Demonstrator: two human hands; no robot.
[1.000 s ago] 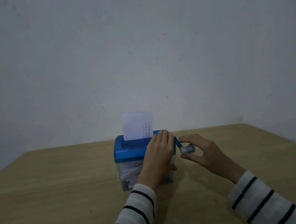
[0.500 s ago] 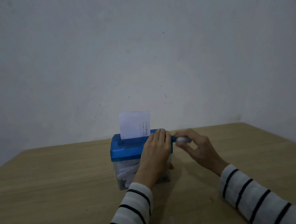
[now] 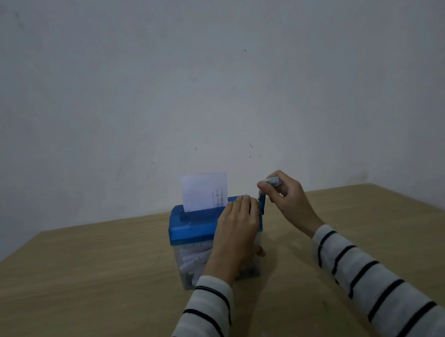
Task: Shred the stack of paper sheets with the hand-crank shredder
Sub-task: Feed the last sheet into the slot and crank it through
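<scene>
**Paper standing in a blue-lidded shredder, both hands on the machine**

A pale, matte wall (image 3: 211,78) with a few faint scuffs fills most of the view. Below it runs a wooden table (image 3: 81,291), light tan with a fine straight grain and a dull finish.

Near the middle of the table stands the hand-crank shredder (image 3: 193,229): a boxy blue plastic lid with rounded corners, smooth and slightly glossy, set on a clear plastic bin (image 3: 193,267). Through the clear wall show crumpled white paper strips (image 3: 195,260), heaped loosely inside.

A white paper sheet (image 3: 204,191), flat and rectangular, stands upright in the slot on top of the lid, with small dark print near its right edge. Its lower part is inside the lid.

Both forearms wear soft white sleeves with thin dark stripes. The left hand (image 3: 238,226) lies over the right end of the lid, fingers straight and close together on top, the thumb down against the near side of the bin. The right hand (image 3: 287,198) is just right of the shredder, its fingers curled round the pale grey knob (image 3: 272,182) of the crank. The blue crank arm (image 3: 262,203), a narrow flat bar, points upward from the lid's right end.
</scene>
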